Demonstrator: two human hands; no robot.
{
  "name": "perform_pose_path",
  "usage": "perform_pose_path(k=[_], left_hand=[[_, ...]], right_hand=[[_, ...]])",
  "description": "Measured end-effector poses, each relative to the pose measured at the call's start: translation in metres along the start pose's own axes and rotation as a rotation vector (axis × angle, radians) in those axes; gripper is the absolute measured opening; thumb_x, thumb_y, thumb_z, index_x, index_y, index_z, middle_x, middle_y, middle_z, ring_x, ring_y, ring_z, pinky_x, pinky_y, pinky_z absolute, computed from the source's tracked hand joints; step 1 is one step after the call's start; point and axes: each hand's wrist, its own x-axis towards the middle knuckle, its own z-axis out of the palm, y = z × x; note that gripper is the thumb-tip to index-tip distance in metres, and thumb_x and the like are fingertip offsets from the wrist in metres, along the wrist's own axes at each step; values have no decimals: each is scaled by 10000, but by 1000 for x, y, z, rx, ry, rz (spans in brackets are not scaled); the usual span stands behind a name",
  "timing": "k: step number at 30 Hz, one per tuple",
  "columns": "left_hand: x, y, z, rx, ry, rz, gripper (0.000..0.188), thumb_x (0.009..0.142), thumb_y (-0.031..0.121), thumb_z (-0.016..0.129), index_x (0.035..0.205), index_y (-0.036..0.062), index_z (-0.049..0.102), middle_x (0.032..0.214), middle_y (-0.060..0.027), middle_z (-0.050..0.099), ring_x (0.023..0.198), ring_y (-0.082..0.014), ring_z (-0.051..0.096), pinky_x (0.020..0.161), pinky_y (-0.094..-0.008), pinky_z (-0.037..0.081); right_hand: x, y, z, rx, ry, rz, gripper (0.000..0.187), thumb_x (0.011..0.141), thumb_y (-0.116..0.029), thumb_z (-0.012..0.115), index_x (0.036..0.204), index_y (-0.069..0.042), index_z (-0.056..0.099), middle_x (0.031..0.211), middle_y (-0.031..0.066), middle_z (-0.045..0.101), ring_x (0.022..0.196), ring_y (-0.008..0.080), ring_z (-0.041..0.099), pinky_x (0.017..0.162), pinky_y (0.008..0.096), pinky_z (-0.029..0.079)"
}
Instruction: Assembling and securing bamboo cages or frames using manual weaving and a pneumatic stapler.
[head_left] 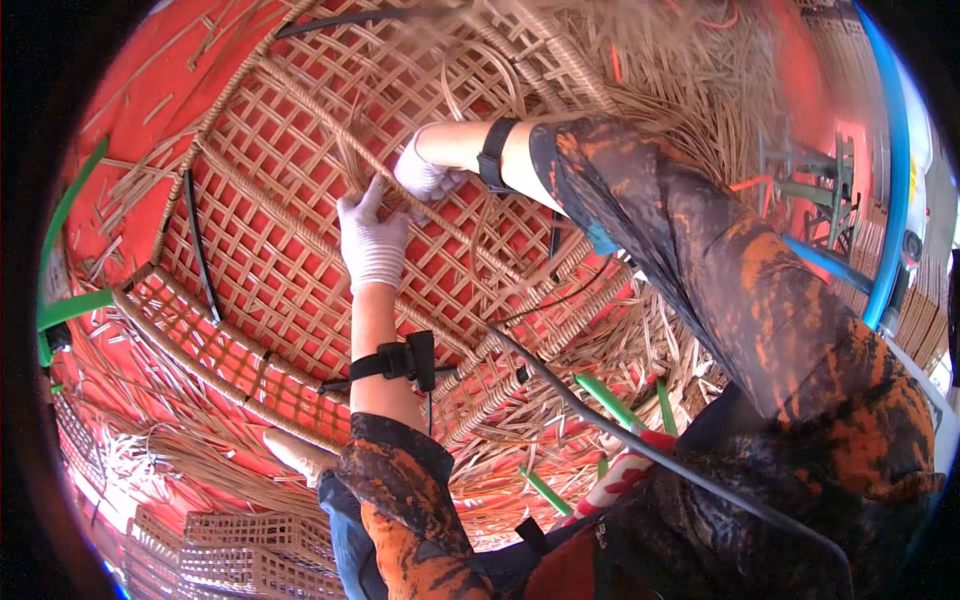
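A large woven wicker panel, an open lattice of tan strands crossed by rods wrapped in cane, lies before me. My left hand, in a pale ribbed glove, is at a wrapped rod that runs slantwise across the lattice. Its thumb and fingers close where loose cane strands rise beside the rod. Just to the right, my right hand, gloved alike, reaches in from above with bent fingers near the same rod. Its fingertips are partly hidden, so what they hold does not show.
Loose cane strands pile up at the far right, with more scraps nearer me on the red floor. Green frame parts stand at the left. A blue tube curves along the right. Woven crates sit at lower left.
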Motion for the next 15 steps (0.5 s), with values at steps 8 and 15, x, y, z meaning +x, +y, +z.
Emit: perform_pose_path(k=[8,15], left_hand=[[-8,-14,-5,691,-40,34,214,757,204,717,928,79,687,971,-145,610,923,-307,621,822,-403,496],[-4,10,-67,740,88,64,147,793,202,676,925,137,675,951,-139,597,947,-298,582,843,-459,456]], right_hand=[[-44,-18,30,-393,236,-122,227,869,-127,587,1049,7,618,893,131,638,779,247,615,655,404,505],[-37,-24,63,-582,1186,-592,493,883,-333,614,1283,-69,498,1282,129,562,1206,245,521,1036,412,407]])
